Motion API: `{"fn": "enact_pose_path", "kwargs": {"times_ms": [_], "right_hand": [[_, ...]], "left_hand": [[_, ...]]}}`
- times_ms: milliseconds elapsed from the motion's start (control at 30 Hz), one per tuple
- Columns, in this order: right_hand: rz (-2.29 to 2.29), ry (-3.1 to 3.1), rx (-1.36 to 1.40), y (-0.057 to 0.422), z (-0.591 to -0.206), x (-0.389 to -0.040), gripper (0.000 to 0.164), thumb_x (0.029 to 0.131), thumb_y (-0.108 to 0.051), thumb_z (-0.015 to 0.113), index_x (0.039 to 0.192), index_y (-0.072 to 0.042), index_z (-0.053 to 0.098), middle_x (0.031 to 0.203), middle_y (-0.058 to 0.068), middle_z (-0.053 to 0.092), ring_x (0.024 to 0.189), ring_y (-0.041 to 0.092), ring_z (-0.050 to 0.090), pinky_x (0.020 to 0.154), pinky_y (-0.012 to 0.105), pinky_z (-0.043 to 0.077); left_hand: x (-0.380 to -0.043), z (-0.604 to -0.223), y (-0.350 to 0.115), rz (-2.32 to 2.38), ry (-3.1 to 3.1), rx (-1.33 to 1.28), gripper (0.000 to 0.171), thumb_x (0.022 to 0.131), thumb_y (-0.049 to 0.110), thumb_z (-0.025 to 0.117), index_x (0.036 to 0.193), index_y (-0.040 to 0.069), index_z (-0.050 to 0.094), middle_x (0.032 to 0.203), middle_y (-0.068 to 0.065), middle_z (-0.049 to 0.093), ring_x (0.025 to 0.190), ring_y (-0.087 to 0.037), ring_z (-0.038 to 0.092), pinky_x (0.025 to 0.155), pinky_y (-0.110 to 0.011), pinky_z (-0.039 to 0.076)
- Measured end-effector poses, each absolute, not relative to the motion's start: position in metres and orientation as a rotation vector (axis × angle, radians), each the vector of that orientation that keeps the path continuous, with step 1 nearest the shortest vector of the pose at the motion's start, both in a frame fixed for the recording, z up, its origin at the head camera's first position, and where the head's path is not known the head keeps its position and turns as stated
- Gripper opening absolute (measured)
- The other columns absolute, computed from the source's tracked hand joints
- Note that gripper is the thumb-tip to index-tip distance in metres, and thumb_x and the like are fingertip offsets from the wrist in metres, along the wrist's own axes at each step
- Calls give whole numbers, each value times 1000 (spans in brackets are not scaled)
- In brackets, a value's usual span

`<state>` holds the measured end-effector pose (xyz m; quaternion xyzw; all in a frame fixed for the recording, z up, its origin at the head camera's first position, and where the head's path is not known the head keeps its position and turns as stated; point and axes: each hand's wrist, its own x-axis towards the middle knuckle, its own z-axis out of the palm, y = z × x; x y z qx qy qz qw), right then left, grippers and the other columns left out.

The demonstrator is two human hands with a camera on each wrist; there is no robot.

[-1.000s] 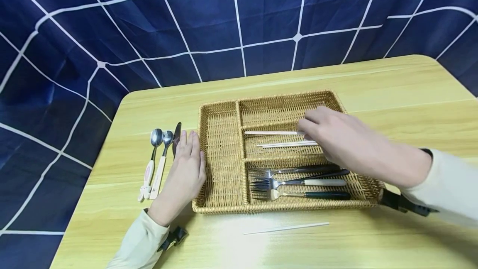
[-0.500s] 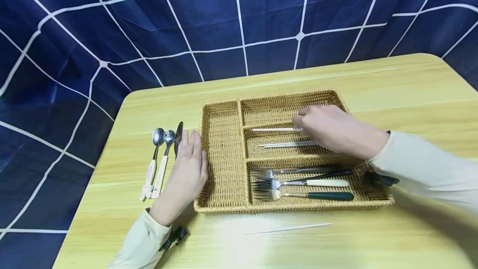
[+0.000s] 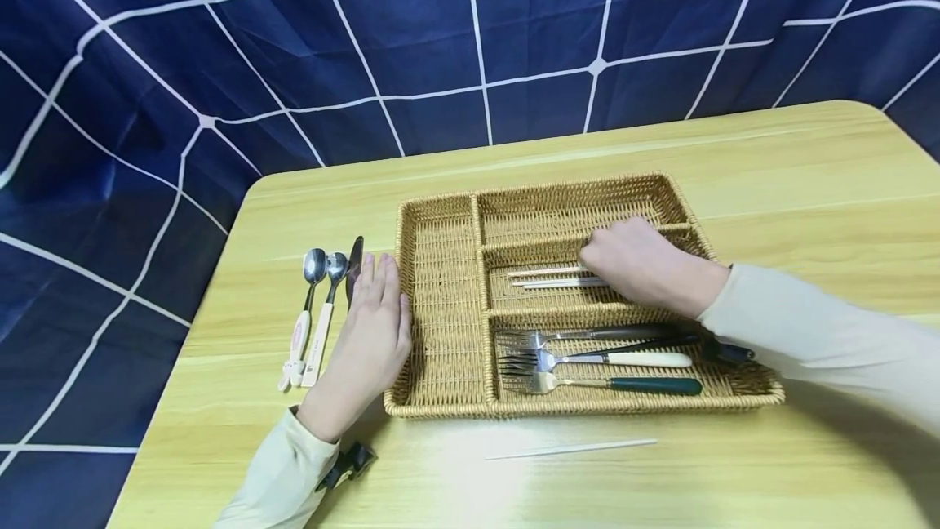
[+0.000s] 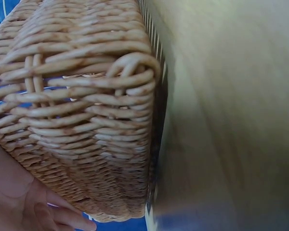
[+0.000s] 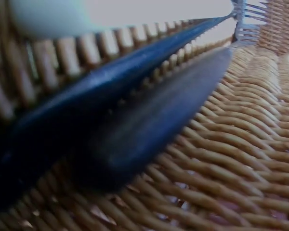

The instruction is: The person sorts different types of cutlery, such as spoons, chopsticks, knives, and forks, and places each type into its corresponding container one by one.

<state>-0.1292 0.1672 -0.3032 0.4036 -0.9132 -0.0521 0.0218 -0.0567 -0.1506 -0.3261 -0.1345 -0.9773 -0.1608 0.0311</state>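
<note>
My right hand (image 3: 646,264) is down in the middle compartment of the wicker cutlery tray (image 3: 444,411), fingers curled at the end of a white chopstick (image 3: 543,271). More white chopsticks (image 3: 561,283) lie beside it. The fingertips are hidden under the hand. My left hand (image 3: 367,333) lies with straight fingers along the tray's left wall, outside it. In the left wrist view, part of that hand (image 4: 29,197) shows against the woven wall (image 4: 86,134). The right wrist view is filled by blurred dark fork handles (image 5: 149,115) and wicker.
Several forks (image 3: 543,361) lie in the front compartment. Left of the tray are two spoons (image 3: 316,266) with light handles and a dark knife (image 3: 356,260) partly behind my left hand. A single chopstick (image 3: 569,449) lies on the wooden table (image 3: 771,162) before the tray.
My right hand has lowered the chopstick into the middle compartment, close alongside the others there. The left hand has stayed against the tray wall. The view has shifted slightly.
</note>
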Motion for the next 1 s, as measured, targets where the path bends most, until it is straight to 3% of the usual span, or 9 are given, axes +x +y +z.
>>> {"fn": "enact_pose_path", "kwargs": {"times_ms": [300, 533, 767, 867, 1000], "right_hand": [[-141, -2812, 1237, 171, -306, -127, 31, 69, 17, 62, 56, -11, 53, 51, -1, 44, 44, 13, 39, 35, 24, 36], [-81, -2871, 1203, 173, -293, -126, 31, 70, 17, 62, 59, -11, 57, 54, 0, 49, 46, 14, 43, 39, 29, 44], [-3, -2852, 1159, 174, -260, -113, 38, 68, 19, 55, 57, -17, 53, 50, -6, 44, 44, 12, 38, 36, 27, 37], [1, -2845, 1155, 173, -247, -99, 34, 68, 18, 57, 59, -15, 56, 51, -6, 45, 44, 11, 39, 35, 24, 37], [51, -2858, 1177, 172, -238, -76, 28, 76, 10, 66, 63, -15, 61, 52, -8, 47, 44, 6, 38, 36, 18, 35]], "left_hand": [[-56, -325, -149, -487, -3002, -424, 52, 102, 12, 37, 142, -18, 23, 149, -35, 22, 143, -46, 10, 117, -52, 14], [-56, -325, -149, -480, -3009, -424, 52, 102, 12, 37, 142, -18, 22, 150, -34, 21, 143, -45, 8, 117, -52, 14], [-55, -324, -151, -486, -3017, -414, 53, 102, 12, 37, 143, -18, 21, 150, -34, 21, 143, -44, 6, 117, -52, 14], [-54, -324, -151, -498, -3025, -406, 53, 102, 12, 36, 143, -17, 20, 151, -34, 20, 143, -43, 5, 117, -52, 13], [-54, -323, -151, -506, -3031, -400, 53, 102, 12, 36, 143, -17, 20, 151, -34, 20, 144, -43, 5, 117, -52, 13]]}}
